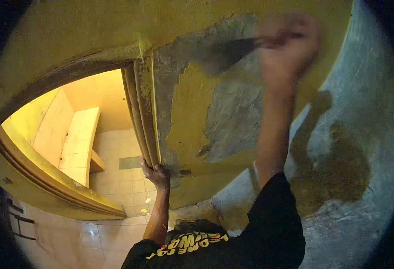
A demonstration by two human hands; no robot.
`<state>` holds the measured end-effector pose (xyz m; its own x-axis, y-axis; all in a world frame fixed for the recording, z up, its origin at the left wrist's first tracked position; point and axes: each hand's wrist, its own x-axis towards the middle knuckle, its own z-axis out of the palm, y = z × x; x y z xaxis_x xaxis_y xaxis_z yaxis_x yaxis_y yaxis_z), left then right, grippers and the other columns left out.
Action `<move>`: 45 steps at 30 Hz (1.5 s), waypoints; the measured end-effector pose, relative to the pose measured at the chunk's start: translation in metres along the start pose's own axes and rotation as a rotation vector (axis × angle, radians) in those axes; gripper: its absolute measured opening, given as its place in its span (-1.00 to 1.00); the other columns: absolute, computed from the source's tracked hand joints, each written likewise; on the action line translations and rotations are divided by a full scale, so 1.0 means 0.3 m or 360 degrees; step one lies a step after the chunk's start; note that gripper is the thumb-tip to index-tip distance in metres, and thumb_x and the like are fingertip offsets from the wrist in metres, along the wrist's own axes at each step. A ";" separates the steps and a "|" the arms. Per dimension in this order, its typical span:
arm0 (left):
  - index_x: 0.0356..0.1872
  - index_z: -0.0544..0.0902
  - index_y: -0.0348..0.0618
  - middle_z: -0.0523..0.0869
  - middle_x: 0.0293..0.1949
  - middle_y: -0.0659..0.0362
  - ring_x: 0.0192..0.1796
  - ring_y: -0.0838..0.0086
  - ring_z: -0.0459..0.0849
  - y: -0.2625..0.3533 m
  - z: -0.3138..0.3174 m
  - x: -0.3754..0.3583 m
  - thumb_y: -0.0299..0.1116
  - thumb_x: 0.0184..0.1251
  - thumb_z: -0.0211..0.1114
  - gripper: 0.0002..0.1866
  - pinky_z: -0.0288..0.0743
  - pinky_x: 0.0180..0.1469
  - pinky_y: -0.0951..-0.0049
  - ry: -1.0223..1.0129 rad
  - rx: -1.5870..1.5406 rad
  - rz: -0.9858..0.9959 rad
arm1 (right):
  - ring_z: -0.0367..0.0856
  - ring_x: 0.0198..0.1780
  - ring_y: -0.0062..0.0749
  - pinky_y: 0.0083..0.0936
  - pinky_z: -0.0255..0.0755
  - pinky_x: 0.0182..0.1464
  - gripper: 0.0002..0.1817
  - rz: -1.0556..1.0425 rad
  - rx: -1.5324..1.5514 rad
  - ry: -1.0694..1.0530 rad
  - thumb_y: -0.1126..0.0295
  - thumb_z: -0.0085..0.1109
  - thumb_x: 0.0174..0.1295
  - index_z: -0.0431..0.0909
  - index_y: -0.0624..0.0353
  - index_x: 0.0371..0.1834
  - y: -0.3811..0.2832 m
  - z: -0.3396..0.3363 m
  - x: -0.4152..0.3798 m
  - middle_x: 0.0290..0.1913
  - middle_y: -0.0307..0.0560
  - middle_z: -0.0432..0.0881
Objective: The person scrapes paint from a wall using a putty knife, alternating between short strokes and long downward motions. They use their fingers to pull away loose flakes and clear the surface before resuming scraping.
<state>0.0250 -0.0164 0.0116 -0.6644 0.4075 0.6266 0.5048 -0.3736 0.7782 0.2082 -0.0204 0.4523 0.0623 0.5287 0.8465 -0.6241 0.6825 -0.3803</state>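
My right hand (291, 42), raised high against the wall and smeared by motion, is closed around the handle of a scraper (233, 54). The tool's wide, dark blade points left and overlaps the grey patch of wall. Lower down, my left hand (156, 175) grips the edge of the brown wooden door frame (141, 114), its fingers at the frame's lower part. Between the hands, the wall carries a ragged strip of yellow paint (190, 105) beside rough bare grey plaster (237, 110).
Through the doorway, a tiled room shows a yellow-lit ledge (78, 141) and a tiled floor (116, 179). Small yellow flakes (144, 210) lie on the floor near my left arm. A pale wall section (363, 89) at right carries my shadow. A dark metal rack (21, 219) stands lower left.
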 end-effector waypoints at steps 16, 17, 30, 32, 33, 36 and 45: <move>0.10 0.38 -0.50 0.54 -0.13 -0.29 -0.09 -0.07 0.54 0.070 0.033 0.026 0.35 0.28 -0.28 -0.09 0.39 -0.04 0.14 0.0109 0.0016 0.0024 | 0.01 -0.72 -0.53 -0.48 -0.13 -0.66 -0.60 -0.0530 0.0180 -0.0171 0.10 -0.20 0.30 0.26 -0.06 -0.71 -0.175 -0.141 -0.176 -0.77 -0.31 0.10; 0.11 0.37 -0.50 0.53 -0.13 -0.28 -0.09 -0.05 0.54 0.066 0.031 0.026 0.35 0.27 -0.22 -0.10 0.39 -0.04 0.13 0.0102 0.0048 0.0038 | 0.01 -0.72 -0.53 -0.48 -0.13 -0.66 -0.60 -0.0528 0.0173 -0.0164 0.10 -0.20 0.30 0.26 -0.06 -0.71 -0.138 -0.171 -0.182 -0.77 -0.31 0.10; 0.14 0.34 -0.50 0.52 -0.12 -0.26 -0.11 -0.03 0.54 0.007 0.022 0.002 0.35 0.26 -0.17 -0.09 0.40 -0.06 0.14 -0.0050 -0.0102 -0.0051 | -0.06 -0.72 -0.57 -0.51 -0.05 -0.63 -0.59 -0.0597 0.0317 0.0466 0.19 -0.20 0.31 0.10 -0.06 -0.74 0.010 -0.201 -0.289 -0.75 -0.32 0.00; 0.14 0.33 -0.50 0.52 -0.14 -0.26 -0.12 -0.03 0.54 0.012 0.023 0.009 0.36 0.27 -0.19 -0.09 0.40 -0.08 0.14 -0.0012 -0.0028 -0.0011 | -0.07 -0.71 -0.58 -0.54 -0.12 -0.61 -0.59 -0.0789 0.0345 0.0465 0.25 -0.21 0.31 0.10 -0.04 -0.75 -0.001 -0.194 -0.310 -0.74 -0.32 0.01; 0.14 0.33 -0.51 0.53 -0.16 -0.27 -0.14 -0.02 0.54 0.018 0.026 0.005 0.36 0.27 -0.22 -0.08 0.41 -0.10 0.13 0.0018 0.0027 0.0021 | -0.06 -0.70 -0.58 -0.54 -0.10 -0.61 -0.59 -0.0757 0.0208 0.0370 0.25 -0.21 0.31 0.10 -0.04 -0.75 -0.014 -0.181 -0.318 -0.74 -0.32 0.02; 0.13 0.33 -0.53 0.52 -0.19 -0.28 -0.20 -0.02 0.55 -0.008 0.041 0.003 0.35 0.28 -0.26 -0.08 0.40 -0.17 0.13 0.0024 -0.0055 0.0031 | -0.06 -0.70 -0.58 -0.54 -0.07 -0.60 -0.58 -0.1060 -0.0579 0.0658 0.24 -0.22 0.32 0.10 -0.05 -0.75 0.003 -0.165 -0.310 -0.73 -0.32 0.03; 0.11 0.35 -0.49 0.54 -0.23 -0.26 -0.23 -0.03 0.55 0.078 0.022 0.018 0.37 0.26 -0.27 -0.08 0.40 -0.21 0.11 0.0020 0.0117 0.0024 | -0.06 -0.76 -0.57 -0.52 -0.02 -0.68 -0.59 -0.0822 0.0138 0.0612 0.19 -0.25 0.35 0.10 -0.07 -0.72 -0.018 -0.153 -0.320 -0.78 -0.33 0.05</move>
<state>0.0368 -0.0176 0.0334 -0.6630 0.3918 0.6379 0.5535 -0.3172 0.7701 0.2414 -0.0516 0.3558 0.6354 0.2972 0.7127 -0.4987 0.8626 0.0849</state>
